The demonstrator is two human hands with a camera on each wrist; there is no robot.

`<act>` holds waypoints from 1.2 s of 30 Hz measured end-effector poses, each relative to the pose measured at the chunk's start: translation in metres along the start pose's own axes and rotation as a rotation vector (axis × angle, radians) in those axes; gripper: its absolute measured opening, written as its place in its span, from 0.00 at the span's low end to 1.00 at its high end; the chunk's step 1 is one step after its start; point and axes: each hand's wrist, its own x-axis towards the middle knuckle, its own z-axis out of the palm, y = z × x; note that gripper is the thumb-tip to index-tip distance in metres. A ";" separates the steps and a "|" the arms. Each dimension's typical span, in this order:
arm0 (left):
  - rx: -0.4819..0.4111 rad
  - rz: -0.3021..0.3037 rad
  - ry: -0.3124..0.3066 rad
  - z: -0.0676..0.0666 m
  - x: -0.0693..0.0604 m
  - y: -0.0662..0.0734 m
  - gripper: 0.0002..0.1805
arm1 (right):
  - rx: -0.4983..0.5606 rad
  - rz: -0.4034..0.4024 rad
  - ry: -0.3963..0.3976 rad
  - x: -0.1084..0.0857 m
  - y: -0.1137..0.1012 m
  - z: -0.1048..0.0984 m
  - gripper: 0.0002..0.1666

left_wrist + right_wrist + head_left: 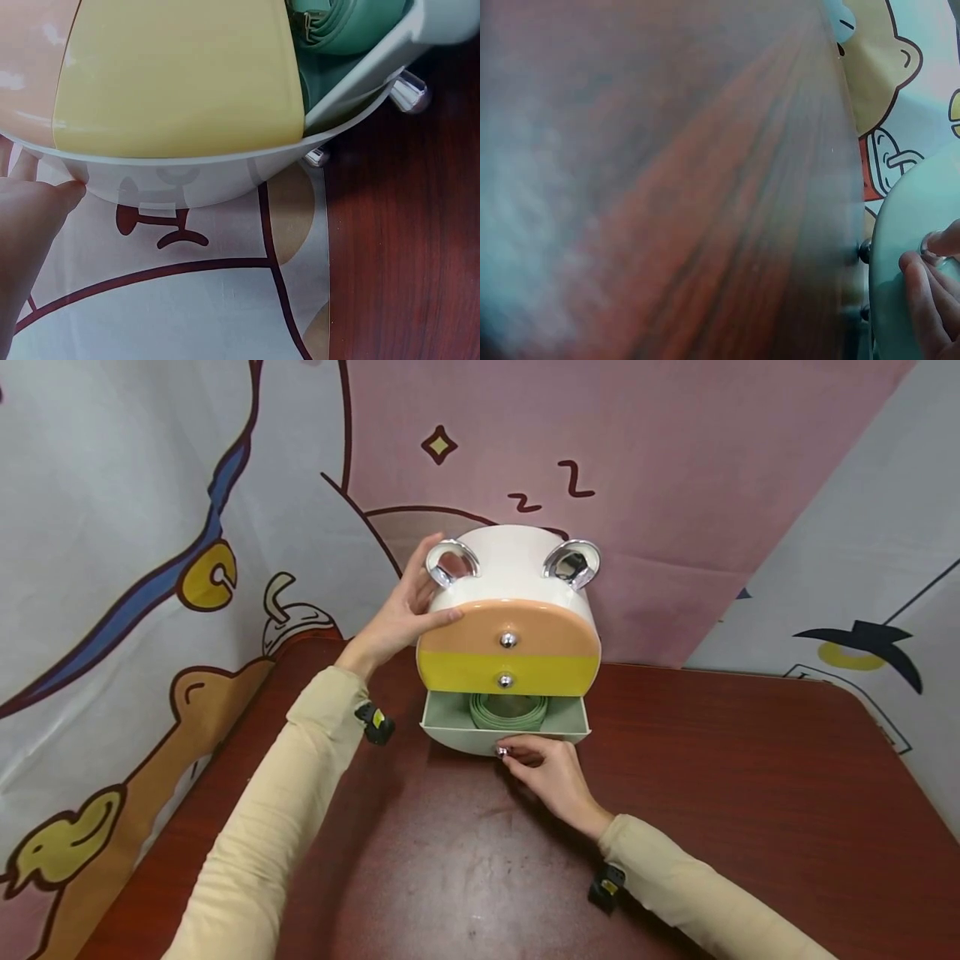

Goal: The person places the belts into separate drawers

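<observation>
A small white drawer box [517, 552] with two silvery ears stands on the table. Its orange upper and yellow middle drawers are closed, while the pale green bottom drawer [442, 737] is pulled out. Inside lies a rolled green belt [510, 714], whose metal end shows in the left wrist view. My left hand [405, 602] rests against the box's left side, thumb at the front edge and fingers beside the ear. With thumb and fingers, my right hand [551, 777] pinches the bottom drawer's silver knob [502, 751].
The dark red-brown table [750, 793] spreads around the box. Behind it hangs a cartoon-printed cloth [660, 485], close to the box's back. Small silvery feet [409, 91] show under the box in the left wrist view.
</observation>
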 end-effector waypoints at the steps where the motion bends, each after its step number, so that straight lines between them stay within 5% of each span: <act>1: 0.001 0.000 -0.001 0.000 0.000 0.000 0.51 | -0.001 -0.001 0.001 0.001 0.000 0.000 0.12; 30: 0.049 -0.050 0.009 -0.001 -0.002 0.003 0.52 | -0.177 -0.006 0.053 0.034 0.012 0.000 0.12; 36: 0.036 -0.066 0.006 0.005 -0.006 0.016 0.52 | -0.227 0.027 0.056 0.042 0.014 -0.002 0.11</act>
